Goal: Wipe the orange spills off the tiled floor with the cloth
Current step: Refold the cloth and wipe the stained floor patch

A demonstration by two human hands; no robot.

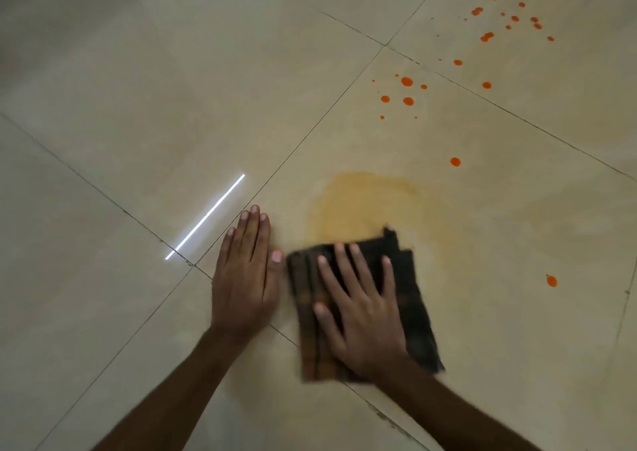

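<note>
Cloth [415, 312], dark and folded, brown-striped, blurred at its edges, lies flat on the beige tiled floor [138, 106] under the right hand [362, 312], whose straight, spread fingers press it down. Left of the left hand's fingertips lies a white streak of reflected light [206, 216]. The left hand [244, 278] rests flat on the tile just beside the cloth, fingers straight and together, holding nothing. Past the right fingertips a pale orange smear [362, 206] meets the cloth's far edge. Bright orange drops [407, 81] scatter farther off and rightward. The cloth is nearly square, with no clear long axis, and its stripes run from wrist to fingertips.
</note>
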